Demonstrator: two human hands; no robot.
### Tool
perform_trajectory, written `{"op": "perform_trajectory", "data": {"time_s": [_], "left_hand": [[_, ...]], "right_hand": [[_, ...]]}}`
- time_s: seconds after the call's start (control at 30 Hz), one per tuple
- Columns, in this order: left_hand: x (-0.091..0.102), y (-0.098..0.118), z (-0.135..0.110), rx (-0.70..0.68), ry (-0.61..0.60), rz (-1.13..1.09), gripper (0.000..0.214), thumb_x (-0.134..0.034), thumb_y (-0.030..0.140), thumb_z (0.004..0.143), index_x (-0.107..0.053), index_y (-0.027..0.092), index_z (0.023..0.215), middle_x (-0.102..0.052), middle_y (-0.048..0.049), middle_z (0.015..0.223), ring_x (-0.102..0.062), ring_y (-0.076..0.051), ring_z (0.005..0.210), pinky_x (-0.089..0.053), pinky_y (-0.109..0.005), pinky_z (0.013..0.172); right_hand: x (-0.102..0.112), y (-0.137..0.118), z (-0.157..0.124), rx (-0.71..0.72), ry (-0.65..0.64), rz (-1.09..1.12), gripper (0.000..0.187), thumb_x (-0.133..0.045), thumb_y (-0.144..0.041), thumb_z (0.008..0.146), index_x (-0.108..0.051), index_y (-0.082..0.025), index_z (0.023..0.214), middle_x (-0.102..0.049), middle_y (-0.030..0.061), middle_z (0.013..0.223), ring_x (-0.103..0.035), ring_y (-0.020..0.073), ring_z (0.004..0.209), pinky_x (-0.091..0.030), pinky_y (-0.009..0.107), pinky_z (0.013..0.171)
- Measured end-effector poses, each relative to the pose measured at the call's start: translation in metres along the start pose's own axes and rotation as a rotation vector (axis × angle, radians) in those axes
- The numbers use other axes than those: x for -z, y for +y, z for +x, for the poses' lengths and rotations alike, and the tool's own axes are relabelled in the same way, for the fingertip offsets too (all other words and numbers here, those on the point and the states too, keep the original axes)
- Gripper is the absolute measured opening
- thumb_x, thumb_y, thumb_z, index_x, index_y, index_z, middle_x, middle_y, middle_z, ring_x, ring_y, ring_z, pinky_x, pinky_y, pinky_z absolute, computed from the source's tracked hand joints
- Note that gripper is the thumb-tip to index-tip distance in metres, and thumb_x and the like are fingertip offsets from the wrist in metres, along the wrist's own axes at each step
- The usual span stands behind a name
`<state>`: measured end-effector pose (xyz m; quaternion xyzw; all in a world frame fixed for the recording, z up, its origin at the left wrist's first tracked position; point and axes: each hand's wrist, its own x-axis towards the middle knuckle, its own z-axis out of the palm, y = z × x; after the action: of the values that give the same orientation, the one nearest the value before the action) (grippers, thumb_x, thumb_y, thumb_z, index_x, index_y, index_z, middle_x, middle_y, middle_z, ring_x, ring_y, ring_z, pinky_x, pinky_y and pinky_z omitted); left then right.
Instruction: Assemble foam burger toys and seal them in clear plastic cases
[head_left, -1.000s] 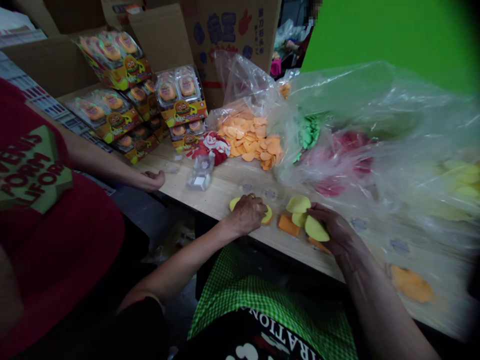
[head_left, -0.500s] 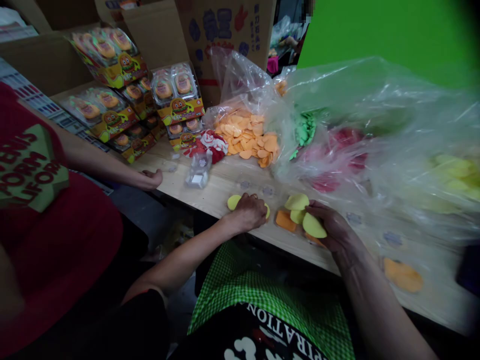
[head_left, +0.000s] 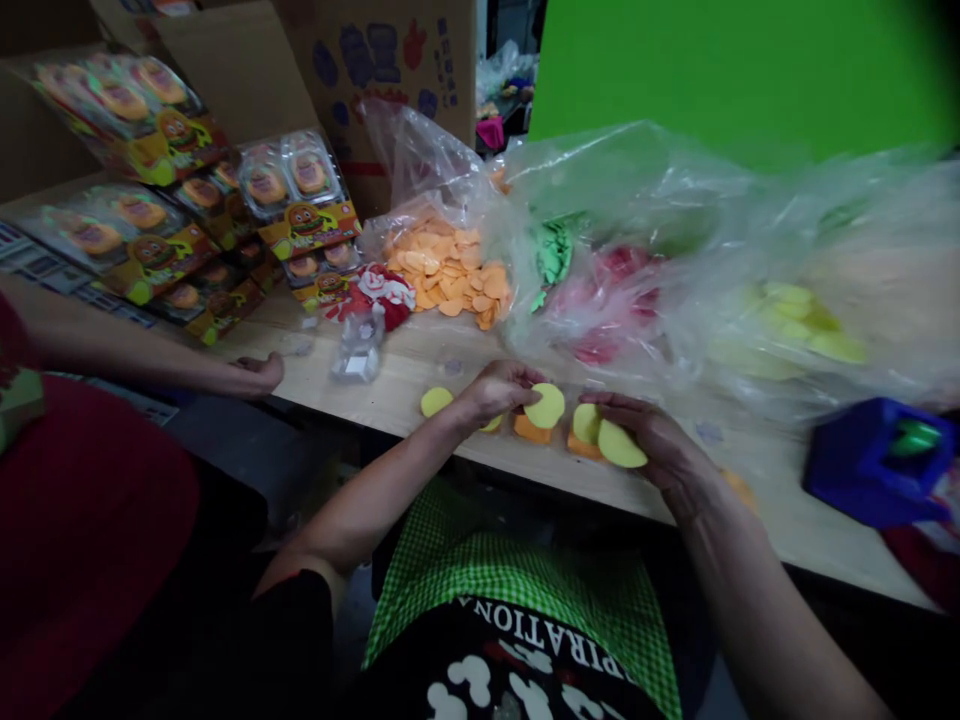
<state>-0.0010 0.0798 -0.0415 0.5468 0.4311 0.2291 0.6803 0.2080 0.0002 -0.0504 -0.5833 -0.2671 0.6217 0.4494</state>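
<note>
My left hand (head_left: 504, 388) pinches one round yellow foam disc (head_left: 545, 404) between thumb and fingers. Directly below that disc sits an orange piece (head_left: 532, 430) on the table's front edge. My right hand (head_left: 654, 436) is closed on a few yellow pieces, one of them a larger yellow disc (head_left: 622, 446) that tilts downward. Under my right fingertips lies another orange piece (head_left: 582, 448), partly covered by the yellow. To the left, a further yellow disc (head_left: 436, 402) rests near the edge, and one more peeks out beneath my left wrist.
Clear bags hold orange pieces (head_left: 450, 270), green pieces (head_left: 553, 250), red pieces (head_left: 619, 275) and yellow pieces (head_left: 799, 320). Boxed toy burgers (head_left: 300, 190) are stacked at left. A blue tape dispenser (head_left: 862, 465) stands at right. A co-worker's hand (head_left: 259, 376) rests at the left table edge.
My left hand has gone from the yellow pieces at left over to an orange piece beside my right hand, a yellow disc in its pinch. The view has swung right, showing the blue dispenser.
</note>
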Motion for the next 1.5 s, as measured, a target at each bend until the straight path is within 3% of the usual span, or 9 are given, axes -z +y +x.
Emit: {"op": "perform_trajectory", "data": {"time_s": [0.1, 0.43, 0.57, 0.7, 0.87, 1.07, 1.23, 1.37, 1.5], "left_hand": [[-0.004, -0.002, 0.001, 0.025, -0.098, 0.299, 0.022, -0.065, 0.005, 0.078, -0.068, 0.009, 0.099, -0.07, -0.0034, 0.079, -0.064, -0.011, 0.065, -0.051, -0.022, 0.062], [-0.016, -0.013, -0.005, -0.246, 0.143, 1.082, 0.034, -0.054, 0.002, 0.081, -0.069, 0.014, 0.108, -0.064, -0.0109, 0.119, -0.064, -0.023, 0.105, -0.051, -0.036, 0.091], [-0.009, -0.017, -0.016, -0.365, -0.03, 1.281, 0.023, -0.055, 0.004, 0.082, -0.072, 0.014, 0.095, -0.07, -0.0113, 0.106, -0.062, -0.028, 0.111, -0.048, -0.043, 0.098], [-0.018, -0.014, -0.016, -0.346, 0.116, 0.968, 0.015, -0.059, 0.015, 0.089, -0.07, 0.015, 0.1, -0.072, -0.0098, 0.106, -0.065, -0.024, 0.105, -0.049, -0.041, 0.097], [-0.043, -0.003, 0.003, -0.004, 0.109, 0.155, 0.036, -0.068, 0.018, 0.085, -0.057, 0.011, 0.118, -0.067, -0.0015, 0.082, -0.062, -0.011, 0.065, -0.049, -0.024, 0.062], [-0.049, 0.006, 0.016, -0.125, 0.155, 0.024, 0.027, -0.061, 0.001, 0.077, -0.061, 0.01, 0.102, -0.054, 0.0052, 0.07, -0.054, -0.006, 0.058, -0.047, -0.021, 0.062], [-0.062, -0.009, 0.019, -0.43, 0.049, 0.544, 0.035, -0.059, 0.004, 0.078, -0.061, 0.011, 0.112, -0.062, -0.0004, 0.081, -0.059, -0.012, 0.074, -0.05, -0.026, 0.075], [-0.075, -0.028, 0.014, -0.746, -0.282, 1.127, 0.042, -0.049, 0.0, 0.082, -0.059, 0.011, 0.121, -0.067, -0.0127, 0.113, -0.062, -0.023, 0.107, -0.047, -0.038, 0.098], [-0.07, -0.028, 0.007, -0.755, -0.385, 1.247, 0.052, -0.048, 0.006, 0.085, -0.05, 0.016, 0.136, -0.063, -0.0121, 0.127, -0.062, -0.023, 0.111, -0.049, -0.036, 0.096]], "right_hand": [[0.022, -0.001, -0.005, -0.022, 0.095, 0.042, 0.027, -0.073, -0.017, 0.065, -0.072, -0.016, 0.092, -0.07, 0.0042, 0.069, -0.057, 0.013, 0.045, -0.043, 0.023, 0.038], [0.029, 0.016, -0.002, 0.091, 0.067, 0.071, 0.018, -0.073, -0.017, 0.068, -0.072, -0.016, 0.086, -0.071, 0.0052, 0.073, -0.062, 0.0145, 0.055, -0.05, 0.023, 0.045], [0.032, 0.015, 0.002, 0.07, 0.021, 0.162, 0.021, -0.069, -0.016, 0.066, -0.074, -0.018, 0.087, -0.074, 0.0068, 0.081, -0.066, 0.018, 0.063, -0.056, 0.026, 0.052], [0.023, 0.011, 0.002, 0.007, -0.07, 0.28, 0.036, -0.064, -0.01, 0.058, -0.076, -0.018, 0.091, -0.076, 0.006, 0.09, -0.067, 0.0177, 0.07, -0.057, 0.026, 0.059], [0.005, 0.005, -0.006, -0.002, -0.151, 0.263, 0.047, -0.066, -0.008, 0.057, -0.073, -0.019, 0.102, -0.076, 0.0034, 0.091, -0.068, 0.016, 0.071, -0.055, 0.023, 0.059], [0.026, 0.007, -0.014, -0.02, -0.083, 0.19, 0.04, -0.07, -0.007, 0.065, -0.071, -0.018, 0.104, -0.077, 0.0061, 0.091, -0.068, 0.0147, 0.068, -0.054, 0.021, 0.057], [0.06, 0.004, -0.015, -0.011, 0.116, 0.285, 0.034, -0.066, -0.003, 0.066, -0.071, -0.02, 0.094, -0.075, 0.0042, 0.08, -0.068, 0.0149, 0.062, -0.056, 0.021, 0.05], [0.073, -0.001, -0.021, 0.015, 0.18, 0.322, 0.032, -0.063, -0.001, 0.066, -0.072, -0.019, 0.091, -0.075, 0.0045, 0.079, -0.068, 0.0136, 0.062, -0.057, 0.019, 0.052], [0.08, 0.001, -0.026, 0.013, 0.199, 0.331, 0.033, -0.065, -0.002, 0.066, -0.071, -0.019, 0.093, -0.075, 0.005, 0.081, -0.068, 0.0136, 0.063, -0.055, 0.017, 0.049]]}}
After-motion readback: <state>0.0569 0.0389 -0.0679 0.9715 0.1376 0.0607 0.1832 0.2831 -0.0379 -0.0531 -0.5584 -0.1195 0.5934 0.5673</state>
